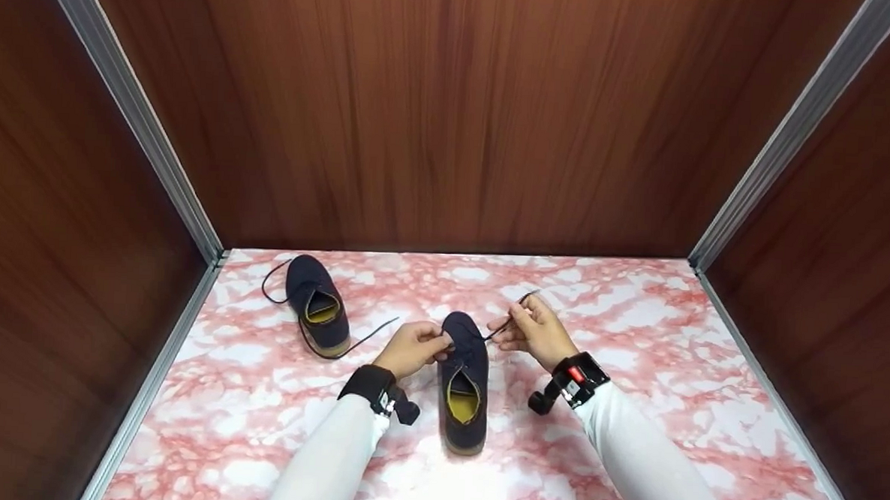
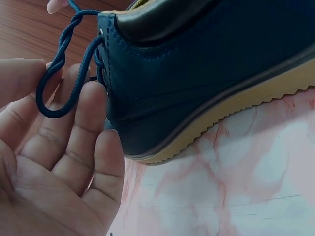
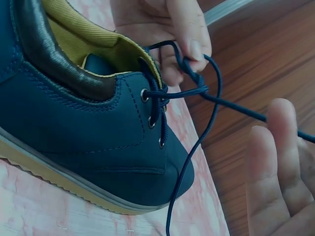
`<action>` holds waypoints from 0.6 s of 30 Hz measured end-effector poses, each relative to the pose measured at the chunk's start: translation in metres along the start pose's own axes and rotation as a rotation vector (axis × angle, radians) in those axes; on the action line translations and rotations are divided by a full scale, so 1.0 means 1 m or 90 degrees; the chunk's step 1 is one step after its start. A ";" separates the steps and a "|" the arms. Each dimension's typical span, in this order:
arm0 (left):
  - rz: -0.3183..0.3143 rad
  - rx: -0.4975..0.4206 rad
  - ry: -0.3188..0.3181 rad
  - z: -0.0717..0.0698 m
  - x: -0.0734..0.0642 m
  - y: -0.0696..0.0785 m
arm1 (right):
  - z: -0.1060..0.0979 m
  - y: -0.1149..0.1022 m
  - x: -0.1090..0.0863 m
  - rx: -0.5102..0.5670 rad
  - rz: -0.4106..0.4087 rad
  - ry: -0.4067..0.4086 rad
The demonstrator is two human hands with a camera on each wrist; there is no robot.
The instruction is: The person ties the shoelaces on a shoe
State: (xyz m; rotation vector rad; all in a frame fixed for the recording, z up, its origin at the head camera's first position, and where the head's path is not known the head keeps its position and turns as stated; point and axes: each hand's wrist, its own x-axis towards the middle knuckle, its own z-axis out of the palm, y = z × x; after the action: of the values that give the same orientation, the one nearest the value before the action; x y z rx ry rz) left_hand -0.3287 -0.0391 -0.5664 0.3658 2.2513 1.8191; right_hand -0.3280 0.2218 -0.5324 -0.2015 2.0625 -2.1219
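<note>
A dark navy lace-up shoe (image 1: 465, 434) with a tan sole stands between the hands, toe pointing away. My left hand (image 1: 413, 348), beside its toe, pinches the shoelace (image 3: 199, 78) between thumb and fingers. In the left wrist view, a loop of that lace (image 2: 56, 114) hangs by the fingers. My right hand (image 1: 535, 330) holds a lace end out to the right. Taut lace runs to it from a twisted crossing above the eyelets, seen in the right wrist view. Another strand hangs loosely past the toe.
The matching shoe (image 1: 330, 331) stands at the back left, its untied lace (image 1: 374, 333) trailing on the red-and-white marbled table (image 1: 242, 421). Brown wood-look panels (image 1: 450, 130) enclose the back and sides, with metal strips (image 1: 789, 115) along the corners.
</note>
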 end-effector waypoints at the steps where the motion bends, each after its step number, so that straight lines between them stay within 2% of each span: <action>1: 0.003 0.002 0.003 0.000 0.000 0.000 | 0.000 0.000 0.000 0.003 -0.001 -0.007; 4: 0.018 0.011 0.014 0.001 0.001 0.002 | -0.001 0.000 0.000 0.000 -0.010 -0.017; 7: 0.030 -0.003 0.025 0.002 0.002 0.004 | -0.002 -0.002 -0.002 -0.046 -0.029 -0.018; 11: 0.022 -0.071 0.039 0.003 0.004 0.009 | -0.003 -0.003 -0.004 -0.074 -0.049 -0.016; 16: -0.001 -0.177 0.043 0.004 0.006 0.019 | 0.000 -0.002 -0.004 -0.019 -0.045 0.004; 18: 0.004 -0.205 0.043 0.005 0.006 0.022 | 0.002 -0.002 -0.003 -0.017 -0.039 0.020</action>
State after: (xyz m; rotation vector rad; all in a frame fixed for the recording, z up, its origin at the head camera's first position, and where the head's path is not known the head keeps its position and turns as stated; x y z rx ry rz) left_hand -0.3319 -0.0279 -0.5458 0.2560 1.9503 2.1795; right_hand -0.3244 0.2205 -0.5305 -0.2398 2.1303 -2.1459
